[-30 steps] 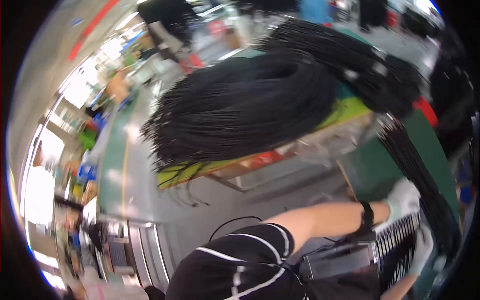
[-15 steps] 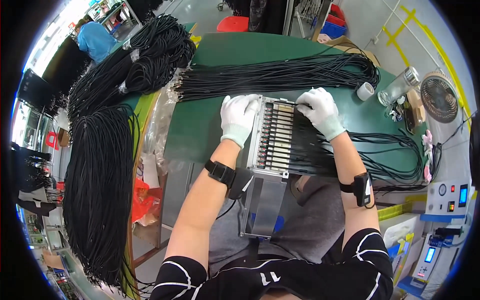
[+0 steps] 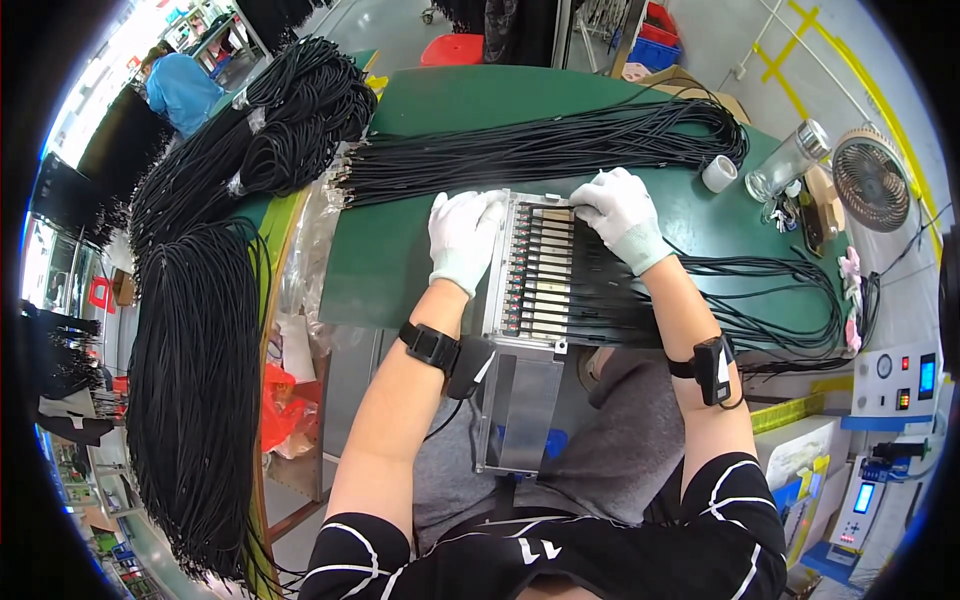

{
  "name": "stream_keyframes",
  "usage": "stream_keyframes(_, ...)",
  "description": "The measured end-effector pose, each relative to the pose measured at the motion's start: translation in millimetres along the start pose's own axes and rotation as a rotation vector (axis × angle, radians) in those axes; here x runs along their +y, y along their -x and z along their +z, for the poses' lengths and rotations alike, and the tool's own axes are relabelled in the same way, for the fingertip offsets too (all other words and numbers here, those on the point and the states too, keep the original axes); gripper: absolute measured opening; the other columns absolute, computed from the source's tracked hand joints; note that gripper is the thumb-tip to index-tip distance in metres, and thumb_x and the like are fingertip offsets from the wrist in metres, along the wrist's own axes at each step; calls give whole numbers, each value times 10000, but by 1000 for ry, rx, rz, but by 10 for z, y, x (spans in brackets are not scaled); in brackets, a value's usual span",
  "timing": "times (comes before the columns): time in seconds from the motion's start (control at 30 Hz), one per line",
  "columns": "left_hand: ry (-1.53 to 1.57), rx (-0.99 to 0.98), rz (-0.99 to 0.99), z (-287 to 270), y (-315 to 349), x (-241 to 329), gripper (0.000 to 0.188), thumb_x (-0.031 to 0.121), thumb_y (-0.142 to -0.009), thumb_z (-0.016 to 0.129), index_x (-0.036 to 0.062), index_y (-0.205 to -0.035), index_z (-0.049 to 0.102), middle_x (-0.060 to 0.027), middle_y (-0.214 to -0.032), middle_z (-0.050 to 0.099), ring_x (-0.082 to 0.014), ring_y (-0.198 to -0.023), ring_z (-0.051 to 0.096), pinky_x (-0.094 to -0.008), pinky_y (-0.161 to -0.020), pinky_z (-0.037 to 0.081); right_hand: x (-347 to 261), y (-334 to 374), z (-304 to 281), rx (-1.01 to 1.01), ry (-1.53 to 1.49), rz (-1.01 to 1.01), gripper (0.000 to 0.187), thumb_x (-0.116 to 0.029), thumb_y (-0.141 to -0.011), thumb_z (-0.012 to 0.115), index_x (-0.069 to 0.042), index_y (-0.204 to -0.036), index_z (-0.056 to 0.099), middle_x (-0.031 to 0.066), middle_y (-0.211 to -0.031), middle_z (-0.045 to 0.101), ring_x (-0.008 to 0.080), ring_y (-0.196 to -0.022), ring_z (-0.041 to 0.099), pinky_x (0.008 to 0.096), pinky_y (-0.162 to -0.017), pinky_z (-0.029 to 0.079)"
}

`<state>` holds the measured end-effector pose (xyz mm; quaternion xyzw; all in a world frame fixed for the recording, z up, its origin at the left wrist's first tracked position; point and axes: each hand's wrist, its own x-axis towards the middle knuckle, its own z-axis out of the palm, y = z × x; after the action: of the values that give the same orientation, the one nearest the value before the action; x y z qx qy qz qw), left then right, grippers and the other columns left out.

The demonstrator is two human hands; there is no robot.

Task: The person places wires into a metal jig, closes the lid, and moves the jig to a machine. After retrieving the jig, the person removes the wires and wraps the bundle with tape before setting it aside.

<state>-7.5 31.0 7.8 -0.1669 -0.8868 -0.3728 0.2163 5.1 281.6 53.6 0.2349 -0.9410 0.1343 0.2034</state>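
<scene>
A metal fixture (image 3: 507, 262) with a row of slots lies at the table's front edge. Black cables (image 3: 610, 300) with small connector ends sit side by side in it and run off to the right. My left hand (image 3: 463, 238), in a white glove, is closed at the fixture's upper left edge, its fingertips touching the frame. At the fixture's upper right corner my right hand (image 3: 622, 215), gloved too, pinches a black cable by the topmost slot. Its fingers partly hide the cable. Below the fixture extends a clear-looking metal-edged plate (image 3: 530, 410).
On the green table (image 3: 450, 95), a long cable bundle (image 3: 520, 155) lies behind the fixture. Large cable heaps (image 3: 195, 380) hang at left. To the right stand a white roll (image 3: 719, 174), a glass bottle (image 3: 790, 160), a fan (image 3: 872, 180) and instrument boxes (image 3: 890, 385).
The cables right of the fixture, blurred before, now look sharper and straighter. Both hands keep their places at the fixture while the whole view shifts slightly.
</scene>
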Motion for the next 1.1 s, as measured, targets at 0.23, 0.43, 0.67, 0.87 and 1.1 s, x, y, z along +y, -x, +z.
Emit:
stream_keyframes(0.23, -12, -14, 14, -14, 10, -7, 225, 283, -923, 596, 158, -1019, 758, -68, -889, 696, -280, -930, 642, -531, -1066, 358, -216, 52, -36, -20, 88, -97, 222, -141, -795, 664, -186, -998, 739, 32, -937, 636, 275, -944, 582, 393, -823, 466)
stream_keyframes(0.43, -10, -65, 20, -19, 2, -9, 243, 281, -933, 581, 156, -1056, 749, -77, -945, 699, -281, -976, 640, -534, -1090, 336, -300, 132, -164, 24, 178, -126, 279, -102, -790, 616, -157, -1033, 740, 105, -1170, 635, 324, -1096, 578, 416, -911, 478)
stream_keyframes(0.67, 64, -166, -24, -166, 152, -86, 283, 305, -964, 557, 146, -1120, 731, -89, -1060, 707, -273, -1062, 628, -517, -1150, 261, -661, 514, -385, -89, -95, -282, 303, -67, -791, 586, -118, -1050, 734, 177, -1290, 591, 387, -1239, 512, 485, -1027, 429)
stream_keyframes(0.87, 158, -260, -79, -333, 259, 74, 284, 300, -986, 548, 144, -1150, 719, -56, -1137, 714, -223, -1107, 628, -473, -1172, 216, -780, 653, -290, -87, -12, -207, 320, -56, -779, 595, -109, -1066, 725, 211, -1313, 568, 422, -1273, 479, 508, -1060, 403)
stream_keyframes(1.1, 165, -229, -90, -538, 621, -59, 262, 250, -1003, 555, 128, -1176, 708, -34, -1147, 725, -170, -1095, 643, -408, -1189, 187, -1007, 813, -466, -6, -19, -212, 367, -56, -779, 588, -109, -1128, 690, 247, -1365, 518, 463, -1292, 448, 528, -1090, 380)
